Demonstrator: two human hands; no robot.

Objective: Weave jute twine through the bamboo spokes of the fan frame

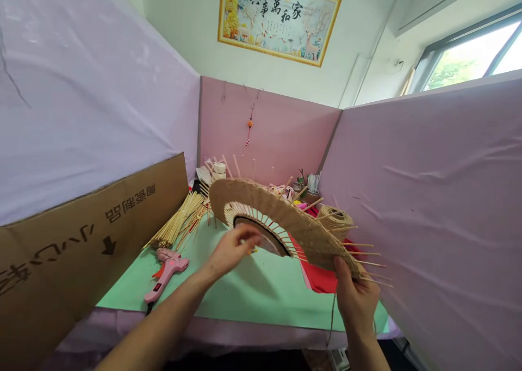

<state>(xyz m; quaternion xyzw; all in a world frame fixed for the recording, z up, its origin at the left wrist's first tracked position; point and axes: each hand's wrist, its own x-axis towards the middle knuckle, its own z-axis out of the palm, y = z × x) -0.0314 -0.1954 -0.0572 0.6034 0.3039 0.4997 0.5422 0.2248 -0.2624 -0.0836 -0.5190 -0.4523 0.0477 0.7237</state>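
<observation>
A half-round fan-like weaving (281, 208) of tan twine on thin wooden sticks is held tilted above the table. Bare stick ends stick out past its outer edge, and a dark-rimmed inner arc shows near its middle. My right hand (356, 292) grips the weaving's lower right end, thumb on the near face. A loose strand of twine (332, 319) hangs beside that hand. In front of the inner arc is my left hand (236, 246), slightly blurred, its fingers curved and apart with nothing seen in them. Whether it touches the weaving I cannot tell.
A pink glue gun (167, 276) lies at the left on the green tabletop (244, 300), near a bundle of thin sticks (179, 216). Cardboard (134, 218) stands along the left side. Behind the weaving are a twine roll (334, 217) and red cloth (322, 278).
</observation>
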